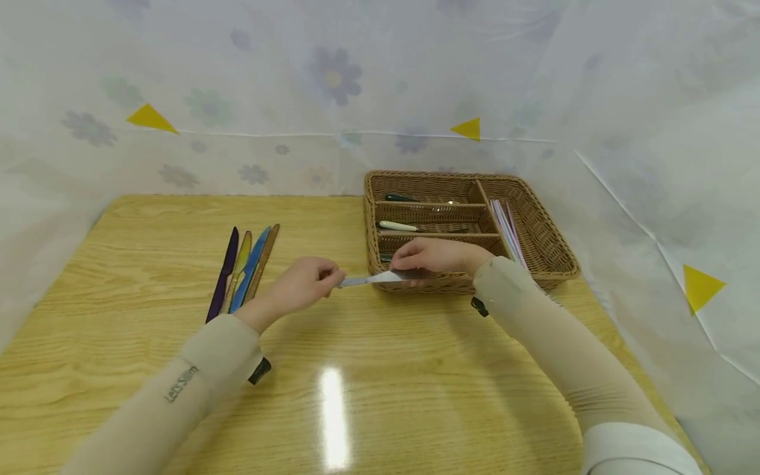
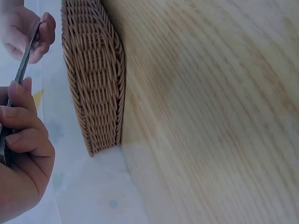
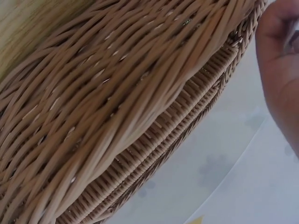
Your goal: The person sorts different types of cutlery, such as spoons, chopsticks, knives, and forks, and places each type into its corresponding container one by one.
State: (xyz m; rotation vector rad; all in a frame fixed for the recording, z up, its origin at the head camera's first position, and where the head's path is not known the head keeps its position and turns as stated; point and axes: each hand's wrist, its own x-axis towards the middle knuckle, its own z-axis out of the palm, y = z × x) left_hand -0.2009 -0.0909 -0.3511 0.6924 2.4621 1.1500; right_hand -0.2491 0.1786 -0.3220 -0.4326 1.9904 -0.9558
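Observation:
A silver knife (image 1: 382, 277) is held level between both hands, just above the front rim of the wicker basket (image 1: 445, 285). My left hand (image 1: 299, 285) grips its handle end, the fingers (image 2: 28, 140) curled round it in the left wrist view. My right hand (image 1: 436, 255) pinches the wide blade end between thumb and fingers, over the basket's front compartment. In the right wrist view only part of the right hand (image 3: 280, 70) shows, beside the basket wall. Several coloured knives lie to the left of my left hand: purple (image 1: 223, 277), gold (image 1: 239, 267), blue (image 1: 251, 267) and copper (image 1: 264, 254).
Inside the basket's compartments lie a dark green handle (image 1: 399, 197), a cream-handled utensil (image 1: 398, 226) and striped straws (image 1: 508, 227) in the right section. Behind the wooden table (image 1: 285, 409) hangs a flowered white sheet (image 1: 255, 86) with yellow triangles.

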